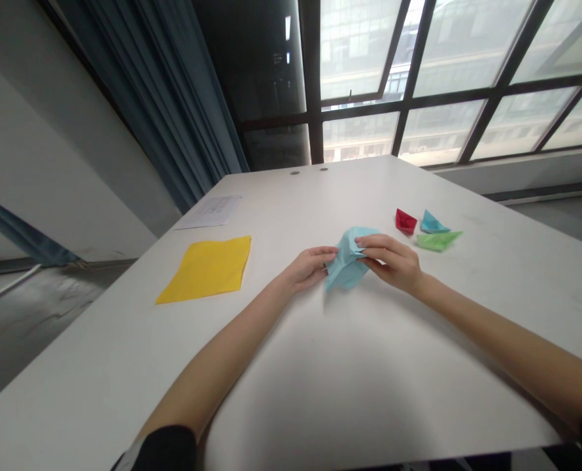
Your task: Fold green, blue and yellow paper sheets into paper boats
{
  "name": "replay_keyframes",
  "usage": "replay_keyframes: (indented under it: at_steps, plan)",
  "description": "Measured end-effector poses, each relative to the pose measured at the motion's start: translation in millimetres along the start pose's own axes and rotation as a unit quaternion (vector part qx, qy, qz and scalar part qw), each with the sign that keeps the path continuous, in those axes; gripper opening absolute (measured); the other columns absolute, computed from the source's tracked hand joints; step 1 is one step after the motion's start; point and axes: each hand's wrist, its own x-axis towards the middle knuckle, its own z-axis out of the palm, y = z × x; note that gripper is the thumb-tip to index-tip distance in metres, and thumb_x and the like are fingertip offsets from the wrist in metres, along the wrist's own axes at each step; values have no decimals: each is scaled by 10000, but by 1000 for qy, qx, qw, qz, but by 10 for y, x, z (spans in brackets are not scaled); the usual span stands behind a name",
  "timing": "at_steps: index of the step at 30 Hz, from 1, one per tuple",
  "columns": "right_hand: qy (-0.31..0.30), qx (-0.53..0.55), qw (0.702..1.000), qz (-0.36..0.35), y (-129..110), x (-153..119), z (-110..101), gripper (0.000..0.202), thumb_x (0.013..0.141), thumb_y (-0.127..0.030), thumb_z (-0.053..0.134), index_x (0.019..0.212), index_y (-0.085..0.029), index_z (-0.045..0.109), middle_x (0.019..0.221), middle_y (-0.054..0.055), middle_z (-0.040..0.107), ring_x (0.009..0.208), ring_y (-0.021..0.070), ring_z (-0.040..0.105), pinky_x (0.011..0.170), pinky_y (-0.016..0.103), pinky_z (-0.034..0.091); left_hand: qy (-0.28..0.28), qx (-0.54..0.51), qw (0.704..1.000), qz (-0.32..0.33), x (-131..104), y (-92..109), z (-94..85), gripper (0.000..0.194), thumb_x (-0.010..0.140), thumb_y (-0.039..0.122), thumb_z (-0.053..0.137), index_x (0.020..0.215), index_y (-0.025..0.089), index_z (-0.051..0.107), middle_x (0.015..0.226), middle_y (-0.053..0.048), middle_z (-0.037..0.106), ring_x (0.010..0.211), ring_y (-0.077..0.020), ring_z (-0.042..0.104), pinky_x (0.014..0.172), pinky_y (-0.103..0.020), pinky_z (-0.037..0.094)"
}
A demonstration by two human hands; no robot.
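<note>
From where I stand, the work looks to be midway through one piece of folding, with others already done. The light blue paper (pixel 347 269) is up in the air over the near middle of the white counter (pixel 310 373), between the person's two hands. The left hand (pixel 313 268) pinches its left edge, fingers lying close together; the right hand (pixel 393 260) grips the opposite side, thumb below and fingers over the top. The paper has creases and a bulging, half-opened shape — no crisp outline to it, so I would call it partly folded and not finished.

Off past the right hand sit three small pieces that look complete: a red paper boat (pixel 406 222), a blue paper boat (pixel 433 224) and, just in front of that one, a green paper boat (pixel 439 241). Neither hand touches them.

Over on the left, the yellow paper (pixel 206 269) lies flat and broad, with no fold that I can make out; whether it is one sheet or several, I cannot tell. Beyond it rests a white printed sheet (pixel 211 211), too faint to read. What seems left, then, is the shaping of the light blue piece — its inner folds are hidden by the fingers
</note>
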Motion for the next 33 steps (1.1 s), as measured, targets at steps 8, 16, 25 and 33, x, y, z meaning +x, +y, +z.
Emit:
replay_keyframes:
  at_steps: [8,16,25,33]
  plan:
    - [51,12,999,15,-64,100,-38,246,730,-93,609,940,-221,603,952,60,656,869,185,637,749,326,559,-36,-13,999,-20,-30,75,-114,263,549,87,754,797,99,668,776,-62,673,723,-133,614,769,-269,439]
    - [94,-19,992,82,-60,103,-43,184,719,-139,634,875,-236,626,911,42,669,826,191,645,713,330,557,-38,-32,999,0,-38,-2,-208,302,510,120,792,784,108,665,772,-51,674,708,-130,623,756,-272,456]
    - [85,-1,994,72,-90,111,-34,171,719,-125,627,858,-223,622,892,43,663,815,188,646,717,336,563,-39,-26,999,-22,17,-143,-112,335,484,150,807,780,100,660,691,-36,674,598,-114,617,667,-244,469]
    - [115,6,991,66,-101,150,-45,231,703,-98,638,883,-242,629,900,35,662,803,189,645,680,330,557,38,-73,996,36,18,-164,-108,204,630,115,720,822,125,650,709,-22,672,651,-111,628,716,-240,484]
